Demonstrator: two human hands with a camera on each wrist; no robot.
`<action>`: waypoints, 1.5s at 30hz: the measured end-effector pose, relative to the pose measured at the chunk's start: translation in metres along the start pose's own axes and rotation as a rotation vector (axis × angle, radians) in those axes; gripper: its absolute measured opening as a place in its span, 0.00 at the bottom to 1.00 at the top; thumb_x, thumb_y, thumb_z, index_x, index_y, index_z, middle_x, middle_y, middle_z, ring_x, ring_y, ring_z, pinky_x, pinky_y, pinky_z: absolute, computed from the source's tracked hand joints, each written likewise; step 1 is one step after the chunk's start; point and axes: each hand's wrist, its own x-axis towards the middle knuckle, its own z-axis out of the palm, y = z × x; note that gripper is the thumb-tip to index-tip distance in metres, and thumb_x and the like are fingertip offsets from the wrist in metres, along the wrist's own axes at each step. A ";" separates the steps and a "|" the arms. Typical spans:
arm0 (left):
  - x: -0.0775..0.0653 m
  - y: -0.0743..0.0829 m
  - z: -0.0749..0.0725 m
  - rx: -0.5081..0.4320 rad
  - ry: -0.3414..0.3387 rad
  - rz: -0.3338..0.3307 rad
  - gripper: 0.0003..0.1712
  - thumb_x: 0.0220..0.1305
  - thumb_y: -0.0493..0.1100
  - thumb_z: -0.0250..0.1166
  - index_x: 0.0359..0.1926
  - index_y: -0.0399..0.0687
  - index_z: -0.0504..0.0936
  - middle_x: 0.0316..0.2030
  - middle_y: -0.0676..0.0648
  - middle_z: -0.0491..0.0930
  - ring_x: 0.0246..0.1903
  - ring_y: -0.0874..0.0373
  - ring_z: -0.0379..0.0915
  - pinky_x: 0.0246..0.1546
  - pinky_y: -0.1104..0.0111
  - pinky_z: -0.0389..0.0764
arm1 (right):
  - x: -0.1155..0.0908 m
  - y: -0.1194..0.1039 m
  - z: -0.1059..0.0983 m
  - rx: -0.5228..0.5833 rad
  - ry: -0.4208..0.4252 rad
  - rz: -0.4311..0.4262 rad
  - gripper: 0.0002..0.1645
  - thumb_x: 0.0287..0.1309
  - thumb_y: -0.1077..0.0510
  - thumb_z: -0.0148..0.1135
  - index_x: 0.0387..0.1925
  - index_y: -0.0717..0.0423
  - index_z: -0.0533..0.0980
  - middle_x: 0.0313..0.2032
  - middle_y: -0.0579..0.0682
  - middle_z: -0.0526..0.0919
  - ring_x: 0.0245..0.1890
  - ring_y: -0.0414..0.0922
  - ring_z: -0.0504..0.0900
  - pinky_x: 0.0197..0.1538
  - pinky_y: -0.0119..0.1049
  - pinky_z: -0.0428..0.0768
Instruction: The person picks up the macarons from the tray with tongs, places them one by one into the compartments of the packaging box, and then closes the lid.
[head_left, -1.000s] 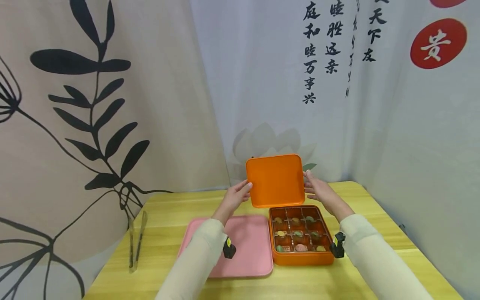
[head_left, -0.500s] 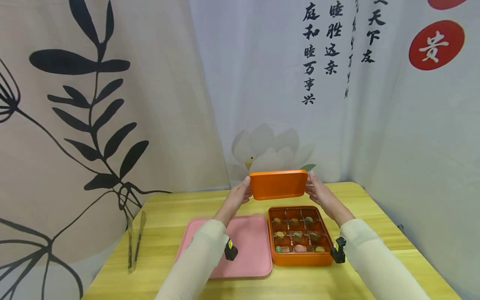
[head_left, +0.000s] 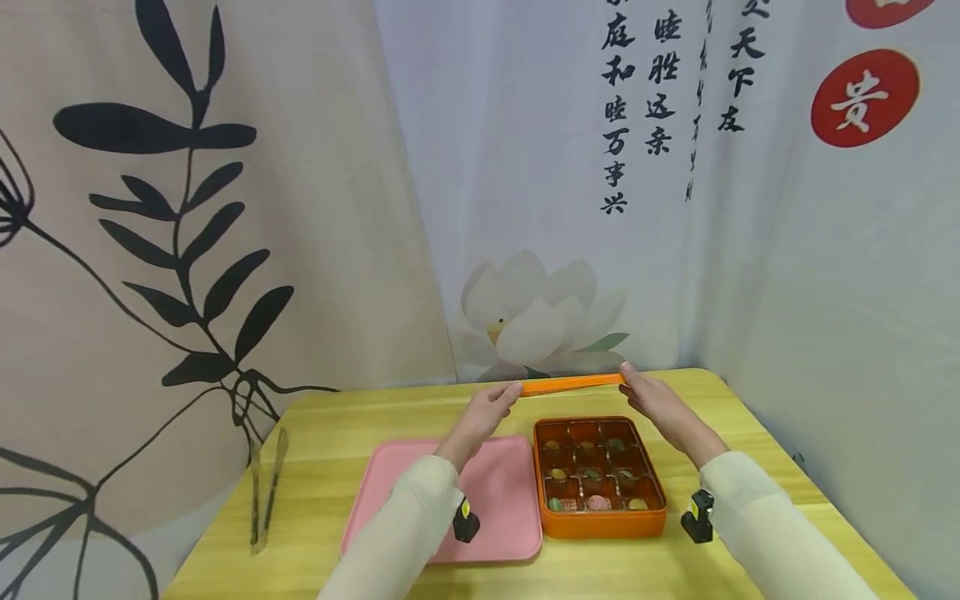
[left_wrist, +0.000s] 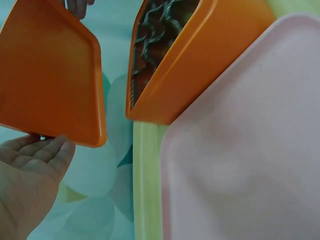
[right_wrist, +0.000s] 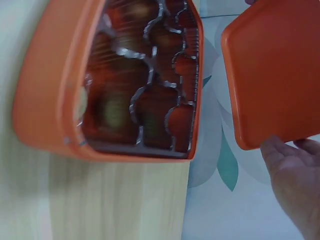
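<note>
An orange lid [head_left: 570, 384] is held up behind the orange box [head_left: 603, 524], level with the table's far edge and seen nearly edge-on in the head view. My left hand [head_left: 478, 418] grips its left side, and my right hand [head_left: 666, 414] grips the right side. In the left wrist view, the lid's inner face [left_wrist: 55, 75] shows above my left fingers [left_wrist: 59, 150]. The uncovered box has a clear divided insert with small coloured pieces [head_left: 597, 502] in its compartments. The right wrist view shows the lid [right_wrist: 275, 75] apart from the box.
A pink tray [head_left: 498, 475] lies flat to the left of the box, close beside it. What looks like clear tongs [head_left: 266, 492] rests near the table's left edge. A printed curtain [head_left: 337, 208] hangs right behind the wooden table [head_left: 330, 417].
Both hands have lowered the lid and tipped it from nearly upright, inner face showing, to almost level and edge-on. Box, tray and tongs have stayed in place.
</note>
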 end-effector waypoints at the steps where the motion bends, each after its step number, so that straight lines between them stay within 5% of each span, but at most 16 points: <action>1: -0.001 -0.001 0.002 0.006 -0.006 0.002 0.44 0.67 0.71 0.54 0.70 0.44 0.69 0.67 0.39 0.68 0.65 0.37 0.64 0.65 0.46 0.62 | -0.002 0.002 0.000 -0.011 0.002 0.004 0.53 0.72 0.29 0.30 0.75 0.70 0.41 0.74 0.69 0.44 0.73 0.64 0.48 0.71 0.55 0.51; 9: -0.011 -0.011 0.009 0.029 -0.012 0.017 0.47 0.66 0.68 0.59 0.74 0.44 0.61 0.71 0.40 0.61 0.70 0.43 0.57 0.66 0.48 0.61 | -0.019 0.020 0.002 -0.146 -0.065 0.068 0.48 0.75 0.34 0.38 0.77 0.65 0.42 0.76 0.66 0.42 0.74 0.66 0.40 0.70 0.64 0.45; 17: -0.030 -0.032 0.026 -0.005 -0.102 0.109 0.47 0.65 0.53 0.68 0.75 0.38 0.56 0.70 0.41 0.64 0.69 0.46 0.60 0.63 0.53 0.67 | -0.040 0.044 0.001 -0.173 -0.123 0.057 0.53 0.70 0.44 0.57 0.77 0.64 0.39 0.75 0.68 0.42 0.73 0.67 0.42 0.69 0.64 0.50; 25: -0.052 -0.046 0.048 0.093 -0.075 0.064 0.56 0.56 0.55 0.75 0.76 0.43 0.55 0.73 0.45 0.58 0.71 0.44 0.54 0.66 0.52 0.61 | -0.059 0.065 -0.002 -0.174 -0.146 0.020 0.61 0.61 0.48 0.68 0.76 0.65 0.37 0.76 0.66 0.37 0.74 0.66 0.37 0.69 0.64 0.44; 35: -0.072 -0.060 0.064 0.231 -0.059 0.075 0.58 0.52 0.52 0.77 0.75 0.37 0.54 0.75 0.41 0.51 0.74 0.46 0.47 0.69 0.51 0.53 | -0.071 0.081 0.007 -0.241 -0.125 -0.033 0.67 0.54 0.47 0.74 0.77 0.64 0.38 0.76 0.66 0.39 0.74 0.66 0.40 0.68 0.65 0.46; 45: -0.075 -0.065 0.072 0.199 -0.071 0.089 0.56 0.53 0.49 0.77 0.74 0.35 0.56 0.76 0.39 0.47 0.74 0.44 0.43 0.69 0.53 0.52 | -0.077 0.093 0.006 -0.250 -0.130 -0.001 0.65 0.55 0.47 0.73 0.78 0.60 0.39 0.76 0.64 0.40 0.74 0.66 0.40 0.67 0.67 0.48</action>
